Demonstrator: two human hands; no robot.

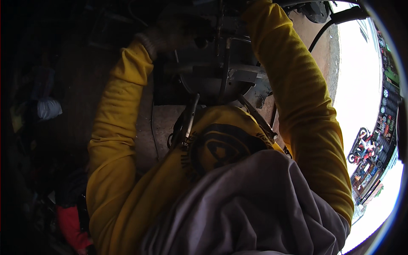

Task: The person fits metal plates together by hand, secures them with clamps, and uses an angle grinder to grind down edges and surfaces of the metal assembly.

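Yellow cloth covers both arms, and the sleeves (pixel 117 106) are stretched toward eleven and half past twelve. At eleven o'clock the left hand (pixel 170 36), apparently gloved, is sunk in shadow beside the metal frame (pixel 225 68) at twelve; whether its fingers are spread or closed on something cannot be told. The right hand is hidden past its cuff at the upper edge, so its grip cannot be told either. A dark curved plate (pixel 202 87) is seen under the bars, and two pipes (pixel 192 117) are splayed toward six. Work there is judged to be under way; what is finished or left is not shown.
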